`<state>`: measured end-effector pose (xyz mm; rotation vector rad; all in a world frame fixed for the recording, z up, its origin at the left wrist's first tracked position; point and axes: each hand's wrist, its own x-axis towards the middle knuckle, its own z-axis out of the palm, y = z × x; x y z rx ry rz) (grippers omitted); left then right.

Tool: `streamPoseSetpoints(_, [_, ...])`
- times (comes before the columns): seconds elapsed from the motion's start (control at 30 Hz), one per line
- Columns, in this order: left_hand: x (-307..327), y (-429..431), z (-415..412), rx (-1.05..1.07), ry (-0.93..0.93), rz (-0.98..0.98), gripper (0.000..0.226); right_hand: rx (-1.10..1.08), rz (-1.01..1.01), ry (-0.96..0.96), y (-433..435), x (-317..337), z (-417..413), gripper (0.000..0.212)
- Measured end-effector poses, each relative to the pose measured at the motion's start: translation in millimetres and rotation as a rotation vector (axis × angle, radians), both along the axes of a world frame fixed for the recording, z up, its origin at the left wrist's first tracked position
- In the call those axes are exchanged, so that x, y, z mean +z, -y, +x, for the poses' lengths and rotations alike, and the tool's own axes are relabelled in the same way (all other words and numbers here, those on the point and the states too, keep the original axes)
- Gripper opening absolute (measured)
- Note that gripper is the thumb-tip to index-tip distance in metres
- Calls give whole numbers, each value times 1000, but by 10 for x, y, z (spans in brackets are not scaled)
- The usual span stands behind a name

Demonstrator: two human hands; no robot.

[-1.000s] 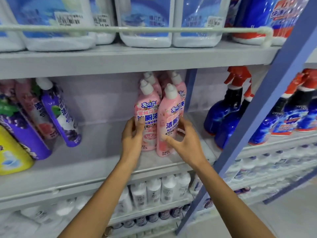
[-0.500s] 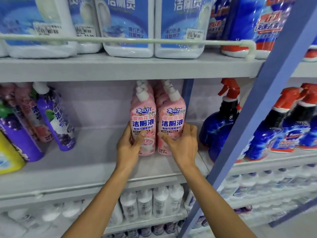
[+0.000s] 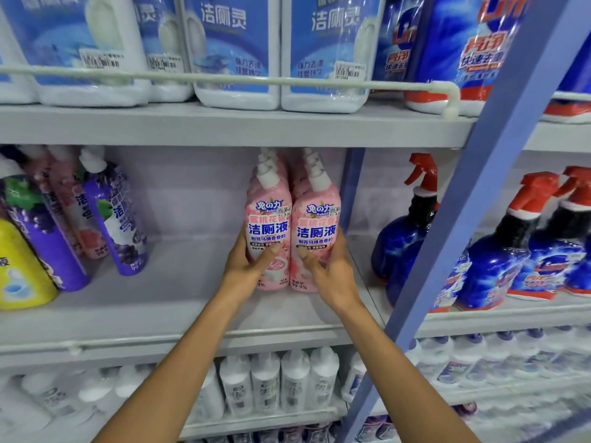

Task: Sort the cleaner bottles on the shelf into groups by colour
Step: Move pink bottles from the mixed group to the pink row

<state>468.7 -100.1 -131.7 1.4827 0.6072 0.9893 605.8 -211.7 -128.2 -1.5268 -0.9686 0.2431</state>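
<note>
- Shop racking. Grey middle shelf (image 3: 166, 302) is the work surface; the upper shelf (image 3: 224, 126) holds white jugs (image 3: 230, 49) with blue labels behind a white guard rail (image 3: 224, 79).
- Lower shelf: rows of white bottles (image 3: 281, 378).
- Middle shelf, left end: yellow bottle (image 3: 19, 266) and purple bottles (image 3: 118, 225) bunched together, one pink-labelled bottle among them.
- Right end: pink bottles in two files against the rear post, more behind the front pair.
- Wide bare stretch of shelf between the purple and pink groups.
- Blue upright (image 3: 479, 203) slants across the right of the view, near the right forearm; blue spray bottles (image 3: 403, 238) with red triggers stand beyond it.
- Left hand (image 3: 246, 266): grips the left front pink bottle (image 3: 270, 219), thumb across the label.
- Right hand (image 3: 332, 273): grips the right front pink bottle (image 3: 316, 225), thumb on the front.
- The front pair touch side by side.
</note>
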Motion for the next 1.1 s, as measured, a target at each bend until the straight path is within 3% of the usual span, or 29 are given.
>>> streamPoseSetpoints(0.3, [-51,36,-2,28,19,-8,50,30,1,-4,-4,-64,99,54])
streamPoseSetpoints(0.63, [-13,-46,-8,11,-61,53,41,26,5,7,-17,-73,65,65])
streamPoseSetpoints(0.83, [-200,-73,-51,90,-191,99,62,30,-34,34,32,-78,102,68])
streamPoseSetpoints(1.1, [-218,-90,-77,108,-270,71,57,57,-129,118,41,-184,192,80])
